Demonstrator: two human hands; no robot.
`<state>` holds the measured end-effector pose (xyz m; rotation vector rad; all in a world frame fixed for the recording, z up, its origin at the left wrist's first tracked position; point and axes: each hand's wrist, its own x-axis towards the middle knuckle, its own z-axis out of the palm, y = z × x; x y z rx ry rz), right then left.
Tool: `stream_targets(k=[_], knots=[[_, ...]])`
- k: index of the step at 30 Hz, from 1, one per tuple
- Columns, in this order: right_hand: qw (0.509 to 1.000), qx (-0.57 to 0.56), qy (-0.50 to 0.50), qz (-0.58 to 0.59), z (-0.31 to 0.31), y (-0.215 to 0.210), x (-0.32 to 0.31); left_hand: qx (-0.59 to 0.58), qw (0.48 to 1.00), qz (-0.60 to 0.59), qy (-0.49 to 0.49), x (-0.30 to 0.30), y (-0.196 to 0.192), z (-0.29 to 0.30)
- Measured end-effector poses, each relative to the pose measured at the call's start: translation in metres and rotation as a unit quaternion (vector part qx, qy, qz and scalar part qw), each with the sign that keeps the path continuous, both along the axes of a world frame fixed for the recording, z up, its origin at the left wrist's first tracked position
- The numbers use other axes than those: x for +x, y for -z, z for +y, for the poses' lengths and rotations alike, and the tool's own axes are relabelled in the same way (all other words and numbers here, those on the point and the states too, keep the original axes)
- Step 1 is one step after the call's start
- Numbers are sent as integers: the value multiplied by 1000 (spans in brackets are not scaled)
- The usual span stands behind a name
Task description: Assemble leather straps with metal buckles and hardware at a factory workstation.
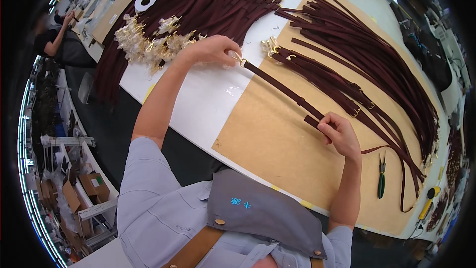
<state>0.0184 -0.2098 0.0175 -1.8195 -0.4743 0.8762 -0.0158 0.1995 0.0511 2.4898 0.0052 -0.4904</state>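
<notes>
Right grip [341,134] is clenched on the near end of one dark strap [277,87], a short tail of it poking out leftward; left grip [215,50] pinches the gold clasp [243,63] at the far end, partly hidden by fingers. Strap spans the two, straight, mostly above the paper [277,144] on the table [196,104]; long axis runs near-right to far-left, so it lies forward-left of right grip, the one nearer the body. Counts, near to far: one pliers [382,178], right of right grip, untouched; one yellow tool [429,202] at right, kind unclear; one buckled bundle [317,80] just beyond the held strap, two buckles [356,111] clear; one loose pile [377,59], overlapped, can't count; one clasp heap [144,44] left of left grip, uncountable; one big strap pile [198,2]; one tape roll [138,3]; one other person [53,42], far left.
</notes>
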Motion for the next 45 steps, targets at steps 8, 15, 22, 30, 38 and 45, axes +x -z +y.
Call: stream_targets(k=[8,15,22,30,38,45], knots=[[991,125,2,51,5,4,-6,56,964,-245,88,-14,1,-92],[975,185,119,-5,-38,1,21,-14,940,-252,230,-2,69,-224],[980,139,141,-36,-55,3,21,-151,975,-83,138,8,51,-206],[987,84,138,-14,-43,-1,8,-343,931,-94,88,1,19,-193],[976,152,155,-18,-34,-9,3,-179,923,-213,264,15,-22,-192],[962,233,140,36,-45,-13,3,-263,944,-91,176,29,-42,-201]])
